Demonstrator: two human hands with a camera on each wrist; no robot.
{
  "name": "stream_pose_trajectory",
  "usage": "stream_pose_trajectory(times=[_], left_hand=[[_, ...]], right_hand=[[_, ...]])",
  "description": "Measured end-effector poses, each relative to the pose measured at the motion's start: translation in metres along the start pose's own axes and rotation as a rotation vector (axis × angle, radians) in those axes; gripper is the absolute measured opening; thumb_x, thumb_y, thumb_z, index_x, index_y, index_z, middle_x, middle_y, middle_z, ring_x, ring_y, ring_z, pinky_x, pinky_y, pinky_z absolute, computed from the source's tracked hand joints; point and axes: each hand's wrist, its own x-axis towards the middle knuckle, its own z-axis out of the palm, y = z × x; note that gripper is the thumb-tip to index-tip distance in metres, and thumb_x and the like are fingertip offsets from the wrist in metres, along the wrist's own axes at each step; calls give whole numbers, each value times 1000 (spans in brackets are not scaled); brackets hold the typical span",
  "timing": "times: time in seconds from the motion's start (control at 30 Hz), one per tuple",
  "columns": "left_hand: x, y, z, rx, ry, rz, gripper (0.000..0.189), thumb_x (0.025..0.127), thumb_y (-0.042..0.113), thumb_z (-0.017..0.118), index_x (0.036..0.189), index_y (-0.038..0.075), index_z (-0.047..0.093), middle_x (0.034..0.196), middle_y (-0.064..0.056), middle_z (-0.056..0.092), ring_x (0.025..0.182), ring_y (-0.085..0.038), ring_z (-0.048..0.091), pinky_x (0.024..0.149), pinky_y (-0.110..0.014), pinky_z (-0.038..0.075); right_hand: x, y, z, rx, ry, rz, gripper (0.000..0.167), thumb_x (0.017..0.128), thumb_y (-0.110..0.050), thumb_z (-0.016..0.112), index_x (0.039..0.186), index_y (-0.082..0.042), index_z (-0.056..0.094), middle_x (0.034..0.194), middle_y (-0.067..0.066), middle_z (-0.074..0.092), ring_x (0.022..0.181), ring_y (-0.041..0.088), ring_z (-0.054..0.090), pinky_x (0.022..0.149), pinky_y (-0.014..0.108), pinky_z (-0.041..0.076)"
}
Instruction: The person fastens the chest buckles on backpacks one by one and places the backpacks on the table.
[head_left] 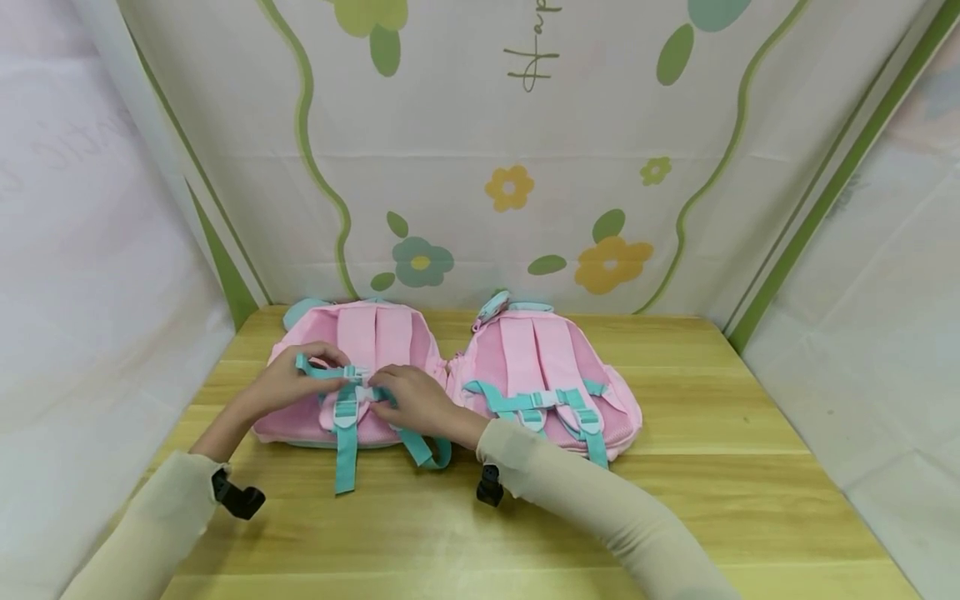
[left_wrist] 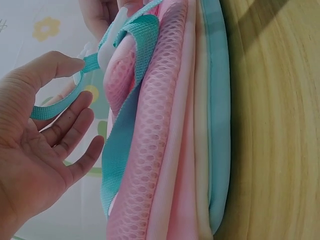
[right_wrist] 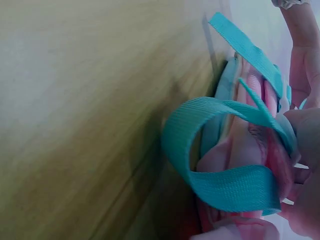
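A pink backpack (head_left: pixel 300 419) lies on its front, its shoulder straps and teal webbing facing up. Above it, my left hand (head_left: pixel 292 379) pinches one half of the white chest-strap buckle (head_left: pixel 355 374) on its teal strap (left_wrist: pixel 59 103) between thumb and index finger. Its other fingers are loosely bent in the left wrist view. My right hand (head_left: pixel 420 400) grips the other buckle half (head_left: pixel 365 393) close beside, its fingertips partly hidden. The two halves are apart. Beneath the right hand a teal webbing strap (right_wrist: pixel 230 187) hangs in a loop.
A second pink backpack (head_left: pixel 618 408) lies against the first on the right, its white chest buckle (head_left: pixel 546 398) fastened. Both lie on a wooden table (head_left: pixel 675 500) near a flower-printed cloth backdrop (head_left: pixel 465 125). Loose teal strap ends (head_left: pixel 346 467) hang toward the front.
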Motion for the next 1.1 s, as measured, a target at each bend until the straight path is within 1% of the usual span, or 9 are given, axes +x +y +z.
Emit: stream_pose_trajectory(times=[0.17,0.3,0.43,0.53,0.73,0.87,0.97,1.1], left_hand=[[-1,-3,2,2,11,6,16,91,5,75,106,7,71,101,-9,71,95,-11,63,82,-19,52],[-1,-4,3,-6,3,21,17,90,3,75,106,6,70,103,-9,71,98,-12,61,84,-20,51],[-1,-6,5,14,2,47,18,89,2,76,105,7,69,103,-8,69,101,-19,60,87,-22,49],[0,-6,5,34,15,52,19,88,2,77,104,9,70,103,-5,68,102,-24,59,89,-24,48],[0,-4,3,53,34,50,19,87,3,78,103,10,70,104,-5,69,104,-23,57,90,-31,48],[1,-4,3,46,23,52,19,88,3,78,104,9,69,105,-5,68,105,-21,56,91,-36,47],[2,-3,4,42,15,55,18,88,3,77,103,8,69,105,-6,68,105,-22,55,92,-37,45],[1,-2,5,45,23,53,19,88,3,78,103,8,69,104,-6,67,104,-24,54,91,-38,46]], right_hand=[[0,-1,5,-35,48,-6,32,99,-30,68,125,-12,71,124,0,72,116,13,67,104,26,50],[0,-3,7,-33,66,-4,29,98,-29,68,122,-12,72,119,0,73,111,13,68,101,26,51],[0,-4,8,-36,71,9,27,98,-28,69,119,-12,73,116,0,74,109,13,69,99,26,52],[1,-4,10,-39,83,19,26,97,-28,69,118,-13,73,115,-1,74,107,13,69,98,26,53],[3,-4,11,-38,112,15,24,97,-27,70,116,-12,73,113,-1,74,105,13,69,98,26,52],[3,-4,10,-31,118,11,23,97,-25,70,114,-11,73,112,0,74,103,13,69,98,27,53],[3,-4,10,-17,110,16,23,97,-25,70,114,-10,73,111,0,74,102,13,69,98,28,53],[2,-4,10,0,101,19,23,98,-25,69,115,-9,72,111,1,74,101,14,69,97,28,53]])
